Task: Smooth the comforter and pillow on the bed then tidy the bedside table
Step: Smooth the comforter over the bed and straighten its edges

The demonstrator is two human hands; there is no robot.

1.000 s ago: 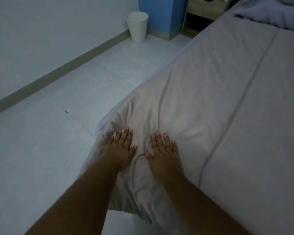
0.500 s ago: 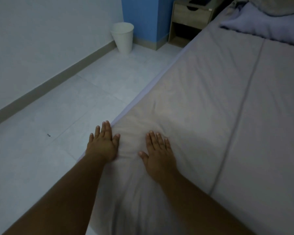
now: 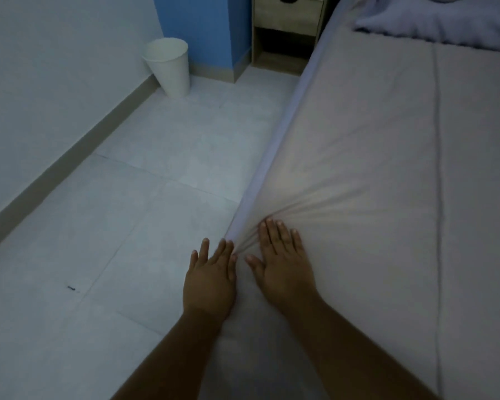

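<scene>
Pale grey fabric, the comforter, covers the bed from 1 to 5 o'clock in the head view. The right hand presses flat on it near the bed's edge at 6 o'clock, fingers straight, and creases fan out from the fingertips. The left hand, fingers also straight, lies just beside it against the comforter's hanging side. The pillow sits at 1 o'clock, the wooden bedside table at 12, and a white bin at 11 on the tiled floor.
</scene>
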